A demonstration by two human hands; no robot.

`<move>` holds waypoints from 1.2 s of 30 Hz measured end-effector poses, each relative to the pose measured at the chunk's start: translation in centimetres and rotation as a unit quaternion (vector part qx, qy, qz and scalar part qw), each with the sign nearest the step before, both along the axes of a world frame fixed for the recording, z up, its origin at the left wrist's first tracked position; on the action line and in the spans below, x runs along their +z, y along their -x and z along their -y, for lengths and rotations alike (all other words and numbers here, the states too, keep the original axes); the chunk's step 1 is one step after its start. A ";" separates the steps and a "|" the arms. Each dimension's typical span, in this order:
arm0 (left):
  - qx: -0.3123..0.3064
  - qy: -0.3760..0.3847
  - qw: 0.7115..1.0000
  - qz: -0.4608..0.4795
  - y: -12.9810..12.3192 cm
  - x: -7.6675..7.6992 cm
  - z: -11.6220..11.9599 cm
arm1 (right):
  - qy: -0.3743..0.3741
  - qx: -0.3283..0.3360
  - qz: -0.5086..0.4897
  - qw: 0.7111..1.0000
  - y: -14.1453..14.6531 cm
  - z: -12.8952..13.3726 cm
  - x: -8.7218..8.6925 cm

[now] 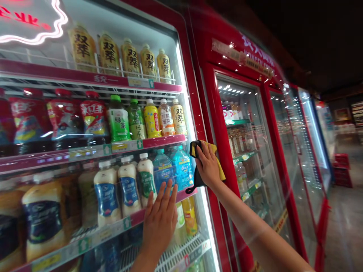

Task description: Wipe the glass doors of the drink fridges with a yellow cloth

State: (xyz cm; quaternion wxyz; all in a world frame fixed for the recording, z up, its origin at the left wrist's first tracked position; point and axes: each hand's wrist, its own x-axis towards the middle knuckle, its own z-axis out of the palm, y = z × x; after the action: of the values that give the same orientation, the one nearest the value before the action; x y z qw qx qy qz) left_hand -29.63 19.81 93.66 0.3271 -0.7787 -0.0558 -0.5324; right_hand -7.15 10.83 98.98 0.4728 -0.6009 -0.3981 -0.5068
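Observation:
My right hand [209, 164] presses a yellow and black cloth [219, 166] against the red frame at the right edge of a drinks fridge's glass door [147, 34]. Part of the cloth hangs below the palm, with a dark loop at its lower left corner. Fingers of that hand lie stretched over the fabric. My left hand [161, 217] is flat with straight fingers, in front of the glass near the lower shelf, and holds nothing. Behind the glass close to it stand blue bottles [181, 166] and white-capped bottles with blue labels [106, 192].
Upper shelves hold yellow bottles [109, 54] and several tea bottles [118, 119]. To the right, a second red fridge [241, 113] adjoins, with more glass-fronted fridges beyond. Red crates [342, 170] stand on the floor [346, 215] at the far right.

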 end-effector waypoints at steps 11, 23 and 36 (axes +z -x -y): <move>0.014 -0.024 1.000 0.004 -0.1 -0.5 -0.5 | 0.017 -0.002 0.017 1.000 -0.4 0.2 -2.0; 0.009 -0.042 0.999 0.013 0.5 -0.7 -0.6 | 0.035 0.000 0.121 0.992 0.0 -0.5 -1.7; 0.052 -0.099 0.993 -0.027 2.9 0.5 -1.3 | -0.050 -0.011 0.047 0.998 4.0 -2.9 8.3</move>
State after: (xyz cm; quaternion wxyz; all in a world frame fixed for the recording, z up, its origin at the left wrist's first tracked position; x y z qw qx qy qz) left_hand -32.52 21.15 94.20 0.4316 -0.7525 -0.0347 -0.4964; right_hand -11.18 13.68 107.29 0.4776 -0.5566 -0.3878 -0.5583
